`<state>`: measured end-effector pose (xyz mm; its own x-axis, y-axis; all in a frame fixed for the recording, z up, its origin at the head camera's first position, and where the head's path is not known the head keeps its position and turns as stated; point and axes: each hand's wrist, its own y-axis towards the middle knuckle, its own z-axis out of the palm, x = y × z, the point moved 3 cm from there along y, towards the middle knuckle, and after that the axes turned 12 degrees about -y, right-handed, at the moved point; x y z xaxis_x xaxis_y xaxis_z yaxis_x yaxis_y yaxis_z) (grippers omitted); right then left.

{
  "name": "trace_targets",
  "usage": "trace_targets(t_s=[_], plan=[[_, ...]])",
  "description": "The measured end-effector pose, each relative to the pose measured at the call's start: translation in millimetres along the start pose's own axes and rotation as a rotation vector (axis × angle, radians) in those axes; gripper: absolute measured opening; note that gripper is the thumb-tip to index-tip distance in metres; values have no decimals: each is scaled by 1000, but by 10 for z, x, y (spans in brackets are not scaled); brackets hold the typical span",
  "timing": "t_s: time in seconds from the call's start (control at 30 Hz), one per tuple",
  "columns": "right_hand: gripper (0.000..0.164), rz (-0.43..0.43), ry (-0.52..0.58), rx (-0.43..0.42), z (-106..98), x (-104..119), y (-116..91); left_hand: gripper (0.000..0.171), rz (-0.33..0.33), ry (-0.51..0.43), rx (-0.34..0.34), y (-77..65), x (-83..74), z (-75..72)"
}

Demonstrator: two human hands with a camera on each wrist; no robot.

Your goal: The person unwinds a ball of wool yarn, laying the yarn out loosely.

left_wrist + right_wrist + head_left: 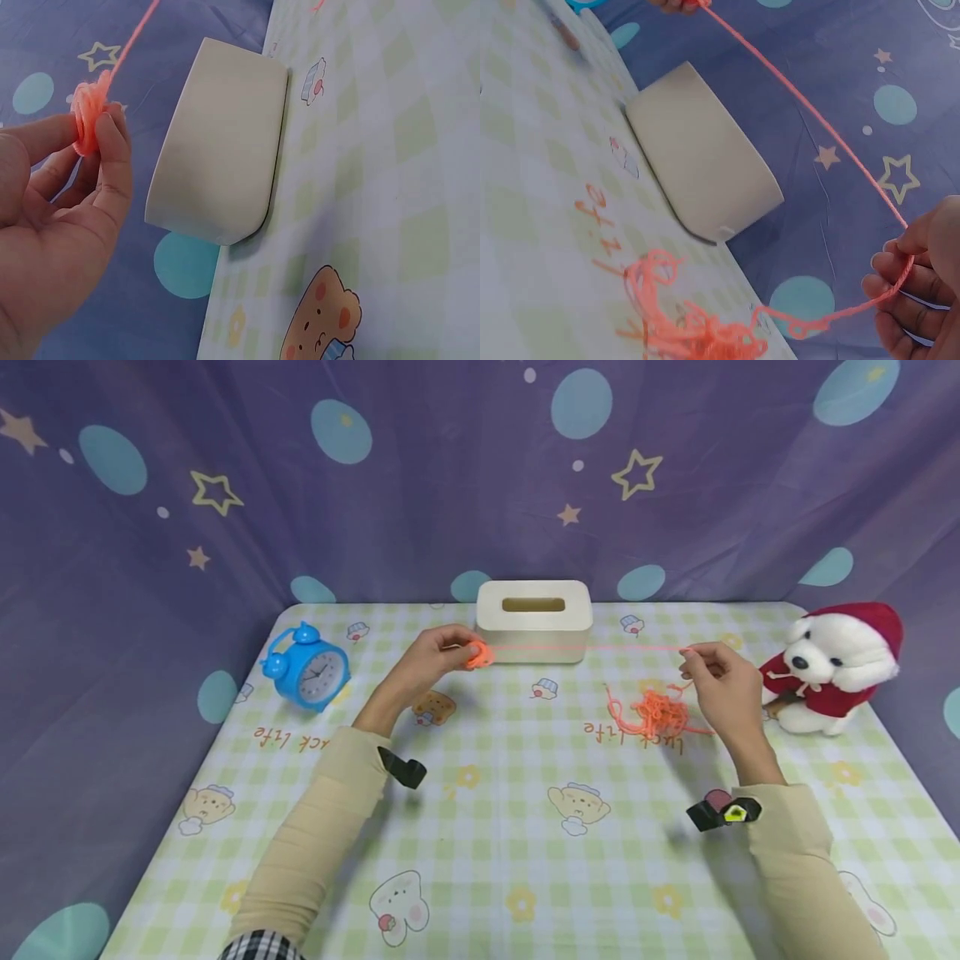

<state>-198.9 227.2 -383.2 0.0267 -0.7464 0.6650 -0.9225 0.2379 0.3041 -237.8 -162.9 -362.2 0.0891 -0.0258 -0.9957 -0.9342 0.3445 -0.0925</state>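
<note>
My left hand (442, 652) pinches a small wound bundle of orange yarn (88, 116) between thumb and fingers, above the table in front of the tissue box. From it a single strand (810, 109) runs taut across to my right hand (723, 685). There the thumb and forefinger pinch the strand, and it passes on over the curled fingers (904, 300). Below the right hand, a loose tangled heap of the same yarn (660, 714) lies on the table, joined to the strand by a slack length with small kinks.
A cream tissue box (534, 635) stands at the back middle of the table. At the left is a blue alarm clock (311, 672). A white plush dog (828, 668) in a red hood sits at the right. The checked tablecloth (487, 835) reaches to a purple curtain behind.
</note>
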Motion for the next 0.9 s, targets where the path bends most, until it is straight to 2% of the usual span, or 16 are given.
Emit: trace_targets(t_s=[0.17,0.4,0.7,0.9], plan=[[31,11,-19,1,-48,-85,-41,22,37,-36,-1,17,11,-7],[29,47,-30,-15,-156,-186,-59,16,39,-24,-67,21,-14,-15],[25,55,-67,-74,-325,-325,-50,18,21,2,-71,-20,4,-90],[28,114,-63,-81,-397,-417,-57,19,33,12,-65,-39,3,-121]])
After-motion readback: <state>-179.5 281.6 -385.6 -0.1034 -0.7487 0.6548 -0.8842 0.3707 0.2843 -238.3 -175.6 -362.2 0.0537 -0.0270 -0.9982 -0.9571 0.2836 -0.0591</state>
